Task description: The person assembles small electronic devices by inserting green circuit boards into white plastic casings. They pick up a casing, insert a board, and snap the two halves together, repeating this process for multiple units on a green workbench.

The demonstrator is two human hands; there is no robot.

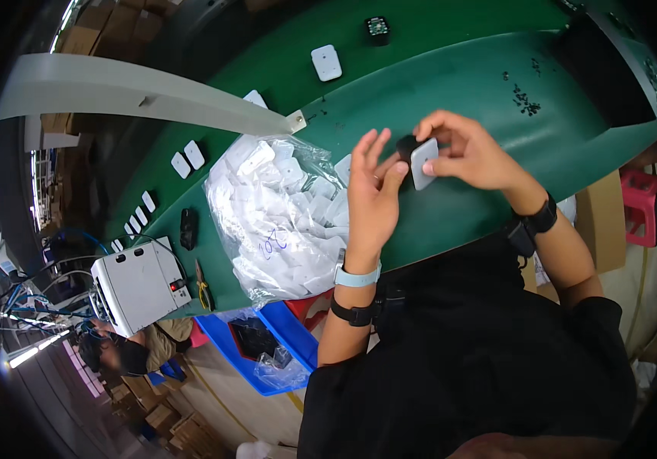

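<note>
My right hand (470, 153) grips a white rounded-corner plate (424, 164) upright, thumb on its face and fingers curled over its far edge. Right behind the plate is a small black block-like part (406, 145); where the two meet is hidden. My left hand (373, 191) pinches the lower end of that black part between thumb and a finger, while two other fingers point up. Beside my left wrist lies a big clear plastic bag (267, 222), full of similar white plates.
Small black screws (526, 99) lie scattered at the right of the green table (451, 84). A white plate (326, 63) and a black part with a circuit board (376, 29) sit at the back. Pliers (204, 287) rest beside a white box device (141, 283). A pale metal arm (152, 92) crosses above.
</note>
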